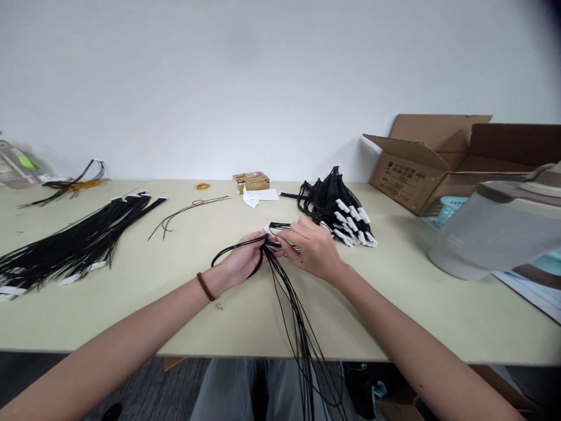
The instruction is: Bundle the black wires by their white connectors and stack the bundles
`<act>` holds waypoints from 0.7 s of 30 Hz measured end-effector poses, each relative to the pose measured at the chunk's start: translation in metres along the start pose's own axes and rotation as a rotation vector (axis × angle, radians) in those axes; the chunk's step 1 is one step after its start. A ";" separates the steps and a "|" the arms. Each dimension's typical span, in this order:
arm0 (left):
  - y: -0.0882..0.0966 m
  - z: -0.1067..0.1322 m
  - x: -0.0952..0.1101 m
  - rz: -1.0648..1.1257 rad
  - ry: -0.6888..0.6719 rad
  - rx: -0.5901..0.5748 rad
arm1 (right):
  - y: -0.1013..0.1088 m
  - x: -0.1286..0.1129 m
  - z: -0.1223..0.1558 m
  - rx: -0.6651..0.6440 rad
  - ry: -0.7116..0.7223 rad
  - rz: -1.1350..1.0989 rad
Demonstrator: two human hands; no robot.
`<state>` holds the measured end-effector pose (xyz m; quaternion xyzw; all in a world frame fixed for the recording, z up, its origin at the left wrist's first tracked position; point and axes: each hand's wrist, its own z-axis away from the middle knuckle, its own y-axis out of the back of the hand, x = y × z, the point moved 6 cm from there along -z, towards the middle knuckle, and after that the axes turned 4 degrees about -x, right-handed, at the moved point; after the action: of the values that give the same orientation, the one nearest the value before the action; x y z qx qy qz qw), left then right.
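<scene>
Pinching black wires (300, 333) in left grip (243, 259) and right grip (313, 245).
Risking tangles, perhaps, by trailing them loosely off bench (245, 327).

Worktop (372, 327), left: wire pile (83, 245); behind it, a smaller bunch (83, 185) and perhaps a container (15, 166), cut off by the view.
Back middle: small box (251, 180) near the wall (245, 88), paper (266, 195) just before it, rubber band (202, 186) to its left.
Front middle: wire bundle (297, 310) between left hand (239, 260) and right hand (313, 245), hanging past the edge.
Right: cable heap (326, 199), then a jug (477, 234) before a carton (403, 184).
</scene>
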<state>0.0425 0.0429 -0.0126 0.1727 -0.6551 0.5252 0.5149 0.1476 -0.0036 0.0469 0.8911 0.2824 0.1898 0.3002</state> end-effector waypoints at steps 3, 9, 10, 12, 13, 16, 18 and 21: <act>0.001 0.000 0.000 -0.007 -0.005 -0.012 | 0.000 0.000 0.000 -0.006 0.002 -0.001; 0.001 -0.001 -0.001 -0.013 -0.005 -0.025 | -0.001 0.000 0.000 -0.011 -0.004 0.004; 0.002 -0.001 -0.001 -0.017 -0.002 -0.018 | -0.001 0.000 0.000 -0.016 -0.005 0.004; 0.002 -0.001 -0.001 -0.021 0.003 -0.009 | -0.002 0.000 0.000 -0.026 -0.007 0.002; 0.001 -0.001 -0.001 -0.021 0.003 -0.007 | -0.002 0.000 0.000 -0.030 -0.008 0.000; 0.001 -0.001 -0.001 -0.018 0.006 -0.011 | -0.002 0.000 0.000 -0.036 -0.005 -0.002; 0.001 -0.001 -0.001 -0.018 0.008 -0.016 | -0.002 -0.001 0.000 -0.035 -0.001 0.001; 0.002 -0.002 -0.002 -0.015 0.000 -0.026 | -0.002 -0.001 0.000 -0.039 0.001 0.007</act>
<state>0.0427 0.0445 -0.0149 0.1712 -0.6605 0.5127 0.5211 0.1457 -0.0027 0.0455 0.8861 0.2756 0.1966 0.3167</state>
